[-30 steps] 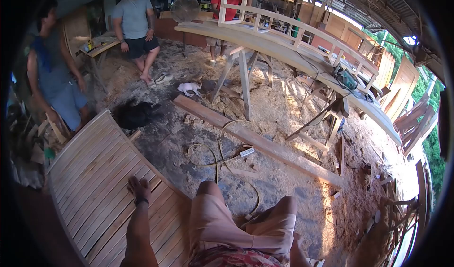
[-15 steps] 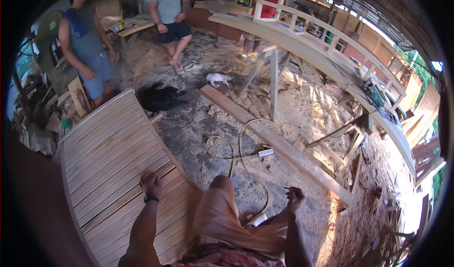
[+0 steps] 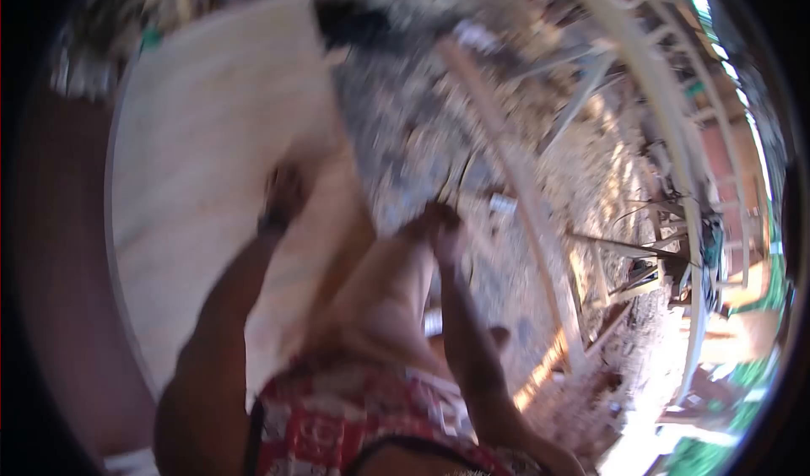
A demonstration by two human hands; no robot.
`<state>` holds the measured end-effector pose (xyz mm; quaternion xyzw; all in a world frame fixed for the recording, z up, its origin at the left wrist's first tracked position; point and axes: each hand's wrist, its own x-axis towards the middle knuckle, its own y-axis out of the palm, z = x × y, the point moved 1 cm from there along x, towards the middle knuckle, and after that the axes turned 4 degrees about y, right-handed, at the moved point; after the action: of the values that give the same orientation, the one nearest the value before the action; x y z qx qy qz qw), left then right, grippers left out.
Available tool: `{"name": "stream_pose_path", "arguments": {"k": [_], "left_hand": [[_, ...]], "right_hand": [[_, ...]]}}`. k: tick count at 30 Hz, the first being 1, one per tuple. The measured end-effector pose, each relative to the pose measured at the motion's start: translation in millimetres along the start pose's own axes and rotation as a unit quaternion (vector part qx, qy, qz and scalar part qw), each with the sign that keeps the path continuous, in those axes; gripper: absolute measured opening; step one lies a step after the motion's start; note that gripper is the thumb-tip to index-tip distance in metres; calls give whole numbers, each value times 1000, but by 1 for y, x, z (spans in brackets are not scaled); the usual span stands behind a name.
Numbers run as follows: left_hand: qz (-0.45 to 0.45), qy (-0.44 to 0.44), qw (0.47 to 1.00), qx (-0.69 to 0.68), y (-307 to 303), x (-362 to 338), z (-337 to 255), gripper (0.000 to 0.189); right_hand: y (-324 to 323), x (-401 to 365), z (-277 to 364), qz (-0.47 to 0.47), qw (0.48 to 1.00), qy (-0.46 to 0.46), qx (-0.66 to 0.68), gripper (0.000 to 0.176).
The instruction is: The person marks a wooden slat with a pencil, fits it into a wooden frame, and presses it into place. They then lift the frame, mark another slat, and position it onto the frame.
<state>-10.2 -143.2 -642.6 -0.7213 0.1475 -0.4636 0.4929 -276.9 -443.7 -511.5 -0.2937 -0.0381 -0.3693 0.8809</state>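
Left hand: here we are, looking down at our left hand point(image 3: 287, 189), out over the panel and apparently resting on it; the fingers smear badly, so we cannot tell whether they are spread or pressed together.
Wristband: a dark band point(image 3: 273, 221) circles that left wrist.
Panel: and there it lies, the wide wooden panel point(image 3: 198, 147), pale and long, stretching away along our left side, its near part running beside our legs.
Right hand: over we go to the right hand point(image 3: 445, 223), in front of us by the knee, off the panel's right edge; its grip is too blurred for us to call, and we cannot tell if anything is pinched in it.
Clothes: we have light shorts point(image 3: 371, 311) on the legs and a red and white patterned shirt point(image 3: 329, 425) at the bottom.
Floor: beyond the right hand, a white power strip point(image 3: 503, 203) lies on the littered ground point(image 3: 405, 138), just beside a long plank point(image 3: 509, 151) that slants down toward our right.
Workbench: far right, the long bench point(image 3: 654, 62) curves through our view, with a greenish power tool point(image 3: 713, 244) along it.
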Motion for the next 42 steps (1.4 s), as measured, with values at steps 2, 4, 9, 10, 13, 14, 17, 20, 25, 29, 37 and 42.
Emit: {"name": "stream_pose_path", "arguments": {"k": [2,4,9,10,13,14,17,20,25,29,37,42], "left_hand": [[63,-61,994,-67,-33,14,-11,31],[78,-98,989,-77,-50,12,-22,37],[116,-144,981,-61,-57,20,-25,57],[115,-146,981,-59,-56,21,-25,57],[115,-159,978,-64,-58,21,-25,60],[117,-163,977,-76,-60,21,-26,59],[102,-171,976,-83,-62,26,-28,54],[92,-170,977,-94,-66,28,-28,44],[73,-159,977,-120,-67,25,-28,34],[56,-158,977,-129,-64,25,-26,33],[41,-147,979,-132,-64,26,-24,32],[48,-164,978,-122,-62,22,-26,32]], "right_hand": [[36,20,-11,34,991,-125,-43,23],[67,34,18,75,997,28,17,15],[133,55,14,95,993,-22,63,13],[145,59,15,107,993,-16,50,13],[173,75,11,146,989,-23,30,13],[181,80,10,156,985,-67,31,13],[199,94,5,176,971,-159,35,12],[207,101,4,197,956,-216,38,13],[214,109,-4,227,942,-246,33,17],[220,115,1,275,934,-226,31,15],[230,118,-1,278,926,-255,7,14],[228,115,2,271,933,-236,-16,16]]}}
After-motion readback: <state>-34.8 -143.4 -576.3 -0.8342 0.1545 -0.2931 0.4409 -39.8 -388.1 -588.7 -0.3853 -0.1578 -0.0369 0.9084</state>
